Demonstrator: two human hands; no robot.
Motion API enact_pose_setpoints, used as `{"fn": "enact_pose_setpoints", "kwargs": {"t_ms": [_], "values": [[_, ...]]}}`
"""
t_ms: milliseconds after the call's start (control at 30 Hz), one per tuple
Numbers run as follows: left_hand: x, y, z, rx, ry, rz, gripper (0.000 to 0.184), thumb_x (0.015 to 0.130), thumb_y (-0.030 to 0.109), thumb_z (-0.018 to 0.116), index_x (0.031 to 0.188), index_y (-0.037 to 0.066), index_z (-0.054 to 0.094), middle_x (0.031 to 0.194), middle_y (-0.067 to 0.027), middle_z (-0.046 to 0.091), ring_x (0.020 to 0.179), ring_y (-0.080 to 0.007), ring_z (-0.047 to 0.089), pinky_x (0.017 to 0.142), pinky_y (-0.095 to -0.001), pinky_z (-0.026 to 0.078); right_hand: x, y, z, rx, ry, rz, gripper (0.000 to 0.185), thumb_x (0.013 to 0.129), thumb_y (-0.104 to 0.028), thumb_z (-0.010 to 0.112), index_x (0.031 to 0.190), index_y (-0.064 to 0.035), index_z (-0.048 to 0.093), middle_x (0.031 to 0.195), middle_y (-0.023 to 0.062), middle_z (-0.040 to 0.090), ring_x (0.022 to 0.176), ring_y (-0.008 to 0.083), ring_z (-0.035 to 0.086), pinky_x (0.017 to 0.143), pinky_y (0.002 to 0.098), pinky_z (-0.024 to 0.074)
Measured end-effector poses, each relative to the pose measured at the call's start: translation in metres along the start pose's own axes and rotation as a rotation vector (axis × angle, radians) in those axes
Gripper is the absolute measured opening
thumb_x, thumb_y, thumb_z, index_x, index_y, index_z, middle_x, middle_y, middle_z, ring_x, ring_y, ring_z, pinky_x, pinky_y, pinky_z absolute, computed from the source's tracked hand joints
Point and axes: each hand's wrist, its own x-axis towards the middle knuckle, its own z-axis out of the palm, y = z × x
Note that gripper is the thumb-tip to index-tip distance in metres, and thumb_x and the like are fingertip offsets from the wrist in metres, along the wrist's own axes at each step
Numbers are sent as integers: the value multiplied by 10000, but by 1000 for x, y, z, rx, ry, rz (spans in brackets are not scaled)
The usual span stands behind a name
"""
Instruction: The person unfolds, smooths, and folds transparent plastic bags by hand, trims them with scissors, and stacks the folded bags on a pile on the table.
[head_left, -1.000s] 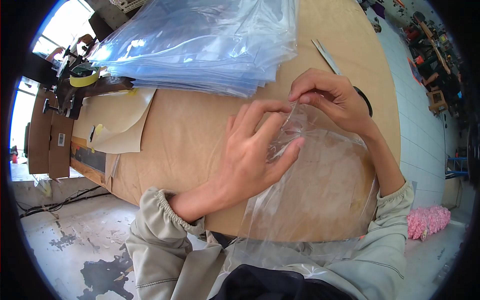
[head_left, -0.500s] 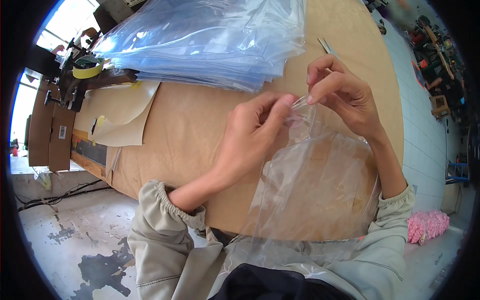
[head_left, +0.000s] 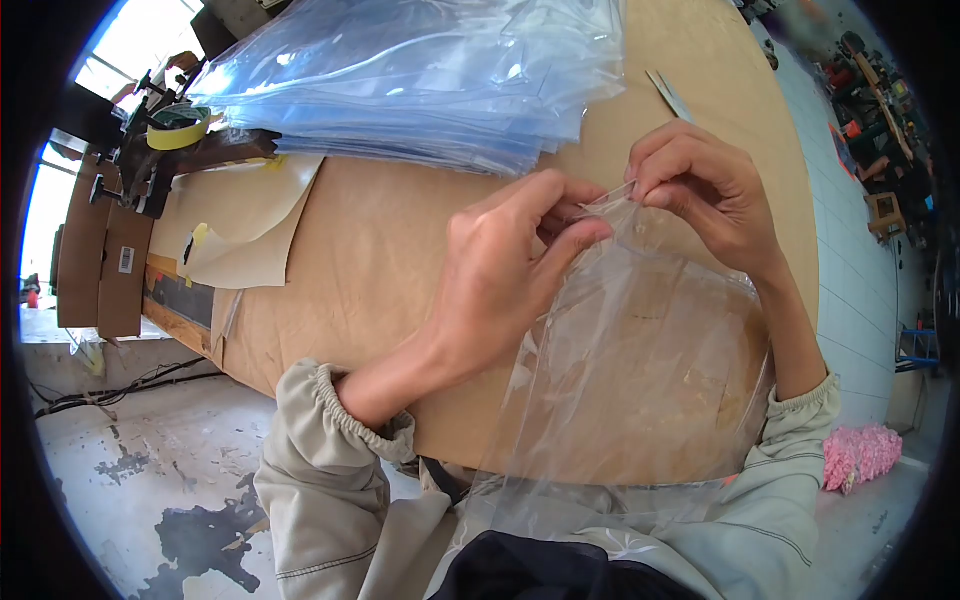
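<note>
A clear plastic sheet (head_left: 640, 370), possibly a bag, drapes from my raised hands over the table's front edge toward my lap. At its gathered top corner, my right hand (head_left: 708, 190) pinches the plastic between thumb and fingers. Just to the left, my left hand (head_left: 505, 265) has its thumb and forefinger around the same corner, the thumb slightly apart from the forefinger. Folds of film hide the exact contact there. Beyond both hands lies a stack of similar clear plastic sheets (head_left: 420, 85).
Metal scissors or tweezers (head_left: 668, 95) lie behind my right hand. Brown paper covers the table (head_left: 350, 260). At the left are a yellow tape roll (head_left: 178, 130) on a dark clamp-like fixture, a loose paper sheet (head_left: 245, 235) and a cardboard box (head_left: 122, 260). A pink bundle (head_left: 862, 458) sits at right.
My right hand has shifted slightly right and down, its fingers now more closed on the plastic. My left thumb has dropped lower, parting from the forefinger. The view has shifted a little.
</note>
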Motion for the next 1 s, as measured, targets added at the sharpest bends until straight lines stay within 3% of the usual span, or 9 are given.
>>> {"fn": "enact_pose_setpoints", "kwargs": {"t_ms": [100, 233, 333, 433, 600, 767, 867, 967, 1000], "values": [[-2, 0, 2, -9, 48, 23, 118, 819, 29, 687, 910, -5, 620, 827, -40, 684, 720, -83, 648, 653, -231, 505, 2, 1, -3, 2, -8, -6, 85, 888, -76, 610, 893, 9, 616, 895, 49, 602, 821, 113, 571, 762, 254, 465], [-5, 0, 5, 206, 83, 255, 130, 783, -13, 690, 836, 15, 575, 788, -62, 664, 704, -143, 658, 618, -264, 508, 14, -13, -3, -101, -11, 87, 132, 873, -135, 637, 887, -4, 635, 826, 17, 631, 783, 97, 580, 741, 248, 457], [-7, -3, 4, 320, 72, 360, 151, 803, 38, 666, 884, 68, 543, 700, -79, 553, 570, -269, 563, 510, -345, 449, 15, -23, -4, -225, -87, 106, 122, 845, -138, 657, 870, -19, 649, 810, 18, 647, 749, 110, 589, 728, 256, 452], [-5, -8, 6, 342, 60, 501, 158, 787, 29, 673, 844, 65, 530, 717, -87, 516, 584, -271, 543, 506, -355, 439, 12, -32, -3, -326, -119, 177, 99, 817, -104, 671, 833, -11, 642, 794, 33, 623, 764, 136, 570, 710, 271, 439], [-5, -3, 5, 254, 53, 407, 165, 793, 36, 671, 814, 54, 509, 720, -96, 492, 589, -283, 518, 509, -374, 418, 9, -28, 13, -371, 69, 77, 113, 819, -114, 641, 832, -3, 624, 701, 88, 619, 660, 162, 574, 606, 272, 430], [-7, -3, 3, 244, 14, 310, 164, 796, 34, 666, 823, 39, 505, 710, -98, 475, 580, -301, 493, 512, -392, 403, 8, -20, 21, -374, 102, 118, 111, 852, -110, 605, 837, -1, 594, 707, 77, 596, 647, 156, 535, 595, 278, 414], [-3, -4, 0, 215, -30, 262, 190, 803, 10, 684, 775, 3, 496, 710, -39, 540, 645, -118, 539, 590, -240, 439, 7, -15, 19, -321, 35, 225, 114, 891, -99, 575, 878, 13, 557, 749, 46, 549, 698, 123, 509, 645, 253, 413], [4, -1, -6, 8, -162, -220, 189, 865, 74, 659, 782, 14, 499, 768, -6, 559, 714, -60, 551, 632, -216, 442, 5, -9, 23, -232, 9, 188, 126, 920, -127, 548, 901, -3, 552, 727, 43, 535, 670, 122, 486, 624, 257, 408], [5, -3, -7, -30, -179, -208, 189, 876, 87, 652, 787, 18, 501, 783, -3, 563, 734, -51, 552, 644, -211, 445, 5, -7, 26, -198, 11, 145, 134, 927, -145, 540, 905, -14, 557, 706, 48, 538, 642, 130, 478, 601, 265, 405]]}}
